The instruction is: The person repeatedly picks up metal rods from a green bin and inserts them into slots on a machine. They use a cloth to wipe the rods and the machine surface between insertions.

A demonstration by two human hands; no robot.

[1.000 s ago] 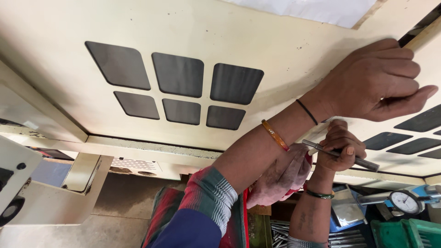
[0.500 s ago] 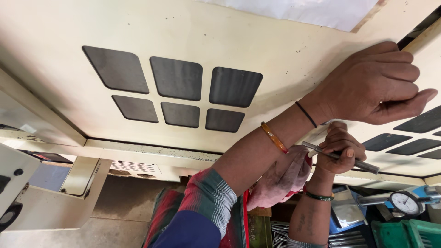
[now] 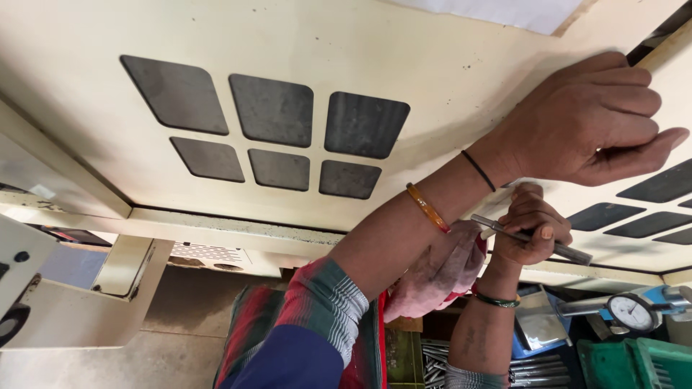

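Observation:
My left hand (image 3: 584, 119) reaches up to the right and grips the edge of a cream metal panel (image 3: 447, 65), fingers curled over it. An orange bangle and a thin black band sit on that forearm. Just below, my right hand (image 3: 530, 230) is closed around a slim metal rod (image 3: 569, 251) that lies nearly level against the panel's lower edge. A dirty pinkish cloth (image 3: 440, 274) hangs bunched between my left forearm and my right wrist. A green bangle circles the right wrist.
The panel has a block of several dark rounded cut-outs (image 3: 277, 108), with more at the right (image 3: 649, 191). A dial gauge (image 3: 631, 311), a green crate (image 3: 634, 364) and a box of metal rods (image 3: 432, 360) lie below. A cream machine housing (image 3: 79, 310) stands at the lower left.
Both hands keep their holds and places; only the view has drifted slightly.

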